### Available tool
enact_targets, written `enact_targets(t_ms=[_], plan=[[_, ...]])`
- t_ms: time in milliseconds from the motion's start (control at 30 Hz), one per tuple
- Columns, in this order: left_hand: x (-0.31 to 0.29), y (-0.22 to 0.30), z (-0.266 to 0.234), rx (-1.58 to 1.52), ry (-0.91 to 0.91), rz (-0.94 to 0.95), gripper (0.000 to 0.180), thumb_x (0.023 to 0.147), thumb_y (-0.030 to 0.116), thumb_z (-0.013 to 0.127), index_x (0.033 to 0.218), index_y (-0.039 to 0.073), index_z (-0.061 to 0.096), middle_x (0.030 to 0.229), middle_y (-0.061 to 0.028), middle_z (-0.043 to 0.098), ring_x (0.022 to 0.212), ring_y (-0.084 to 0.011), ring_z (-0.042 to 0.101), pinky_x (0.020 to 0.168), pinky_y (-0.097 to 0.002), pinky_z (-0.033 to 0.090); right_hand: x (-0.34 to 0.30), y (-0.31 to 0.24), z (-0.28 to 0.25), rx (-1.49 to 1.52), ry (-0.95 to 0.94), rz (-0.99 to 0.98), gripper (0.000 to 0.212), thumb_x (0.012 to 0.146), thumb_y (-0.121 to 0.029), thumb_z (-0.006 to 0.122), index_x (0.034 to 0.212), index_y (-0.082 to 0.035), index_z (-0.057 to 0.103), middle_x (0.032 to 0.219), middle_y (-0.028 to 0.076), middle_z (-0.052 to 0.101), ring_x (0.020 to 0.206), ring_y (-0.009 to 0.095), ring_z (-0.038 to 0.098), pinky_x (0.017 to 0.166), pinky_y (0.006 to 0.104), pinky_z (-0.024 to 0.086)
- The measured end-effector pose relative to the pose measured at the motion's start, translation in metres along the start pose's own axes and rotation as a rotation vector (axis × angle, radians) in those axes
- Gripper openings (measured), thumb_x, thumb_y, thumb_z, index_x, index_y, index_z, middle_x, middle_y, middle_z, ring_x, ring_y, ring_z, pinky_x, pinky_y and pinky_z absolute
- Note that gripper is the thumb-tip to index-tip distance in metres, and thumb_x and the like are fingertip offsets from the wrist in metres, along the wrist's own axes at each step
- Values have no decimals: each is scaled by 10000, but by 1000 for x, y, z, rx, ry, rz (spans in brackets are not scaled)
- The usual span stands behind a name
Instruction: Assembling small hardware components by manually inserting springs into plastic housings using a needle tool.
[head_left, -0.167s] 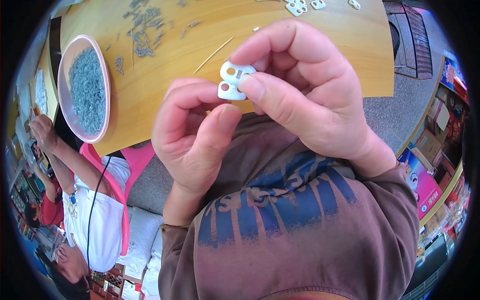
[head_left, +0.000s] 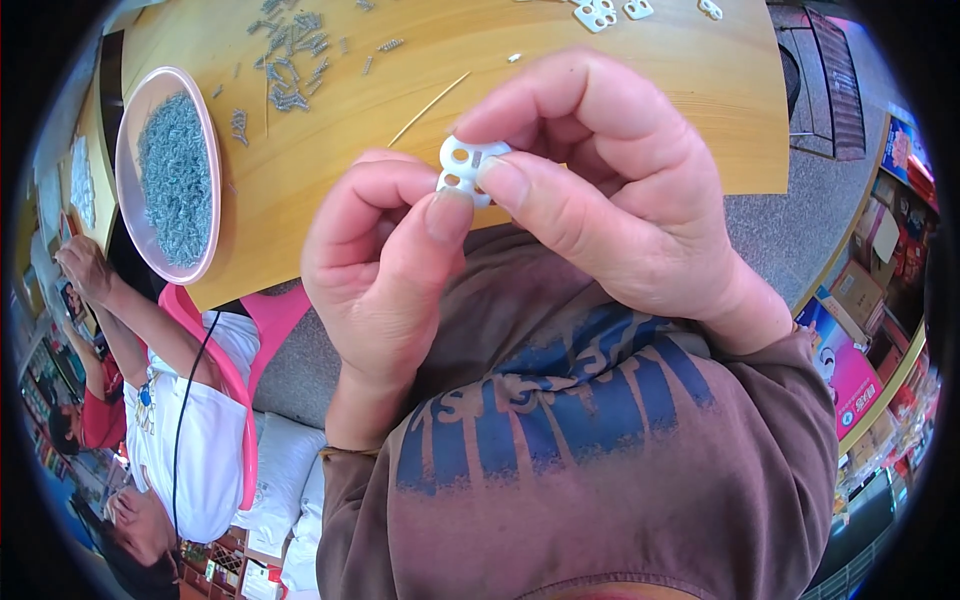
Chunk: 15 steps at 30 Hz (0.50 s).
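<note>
Between my two hands is a small white plastic cord lock point(head_left: 456, 156) with round holes in it, held above the table's front edge. My right hand point(head_left: 620, 190) pinches its right side between thumb and curled index finger. From the lower left, my left hand point(head_left: 380, 240) grips it too, the thumb lying over its lower part and the index finger behind. The thumbs cover some of the cord lock. Just beyond it, a thin wooden stick point(head_left: 428, 110) lies on the wooden table point(head_left: 330, 190).
A pink oval basin point(head_left: 211, 200) full of small metal springs stands at the table's left. Loose springs point(head_left: 290, 60) lie scattered beside it. More white cord locks point(head_left: 594, 14) are at the far edge. Another person point(head_left: 190, 430) sits at the left by a pink chair point(head_left: 262, 330).
My left thumb has come up onto the lower part of the cord lock and now covers its lower edge. The cord lock has tilted and shifted slightly downward.
</note>
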<state>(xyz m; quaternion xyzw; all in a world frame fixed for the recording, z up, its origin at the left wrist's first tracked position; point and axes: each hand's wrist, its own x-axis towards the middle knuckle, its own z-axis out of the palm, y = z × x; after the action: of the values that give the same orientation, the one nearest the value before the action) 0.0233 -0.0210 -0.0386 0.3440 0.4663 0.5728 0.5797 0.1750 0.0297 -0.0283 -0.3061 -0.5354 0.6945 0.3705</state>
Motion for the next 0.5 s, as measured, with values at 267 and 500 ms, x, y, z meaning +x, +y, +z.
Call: enact_targets(t_ms=[267,500], plan=[[-2,1,7,-94,39,-49,72,793,50,593,788,0,541,725,-14,510,541,-41,416,481,-164,317,-3,-2,0,4,14,5,178,839,17,505,1015,43,486,918,82,568,855,109,558,765,226,460],[-4,0,12,-159,76,-45,80,805,63,583,780,5,534,715,-18,499,535,-53,414,470,-176,317,-4,-1,1,-19,19,-2,205,834,10,520,1033,43,482,915,80,571,846,110,560,764,226,459]])
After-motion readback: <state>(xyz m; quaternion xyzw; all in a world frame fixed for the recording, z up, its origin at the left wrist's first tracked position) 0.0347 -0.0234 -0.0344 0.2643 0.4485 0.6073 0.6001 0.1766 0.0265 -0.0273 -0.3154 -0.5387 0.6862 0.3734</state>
